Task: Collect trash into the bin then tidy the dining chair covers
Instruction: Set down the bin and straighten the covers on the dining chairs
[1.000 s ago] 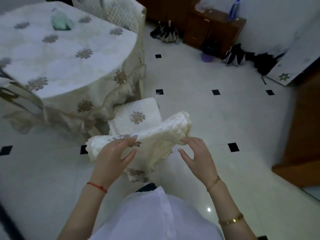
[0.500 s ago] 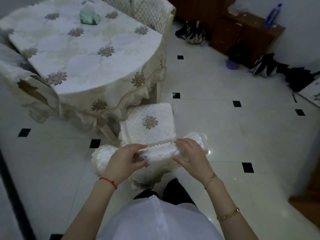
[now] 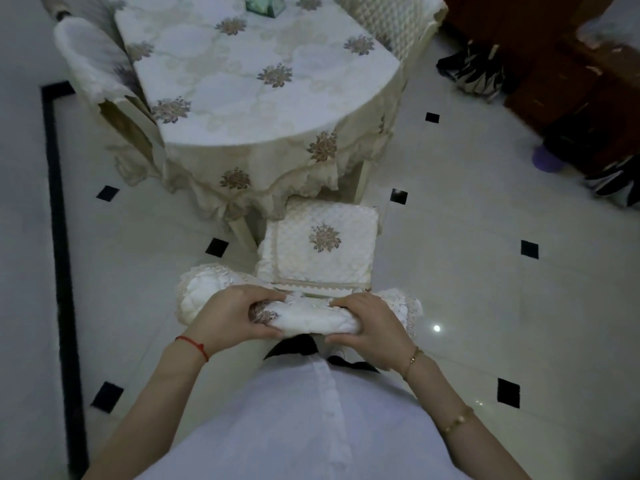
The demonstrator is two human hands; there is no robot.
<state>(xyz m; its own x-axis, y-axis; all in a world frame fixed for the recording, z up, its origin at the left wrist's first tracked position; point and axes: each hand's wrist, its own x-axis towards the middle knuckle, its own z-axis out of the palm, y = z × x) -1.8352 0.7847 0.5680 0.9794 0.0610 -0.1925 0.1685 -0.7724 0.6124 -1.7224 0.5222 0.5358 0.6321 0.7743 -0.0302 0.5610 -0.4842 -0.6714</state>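
Both hands grip a quilted cream chair cover (image 3: 311,318) that lies bunched across the top of a chair back, directly in front of the person's body. The left hand (image 3: 230,317) curls around the cover's left part near an embroidered flower, and the right hand (image 3: 369,329) closes over its right part, fingers wrapped down the near side. The cover's long axis runs left to right, level with both wrists, so neither hand is nearer; its lace-edged ends bulge out past each hand. Just beyond lies the chair seat cushion (image 3: 320,249), tucked partly under the draped dining table (image 3: 263,91). In this dim light the chair's frame probably sits under the bundle, though fabric hides it.
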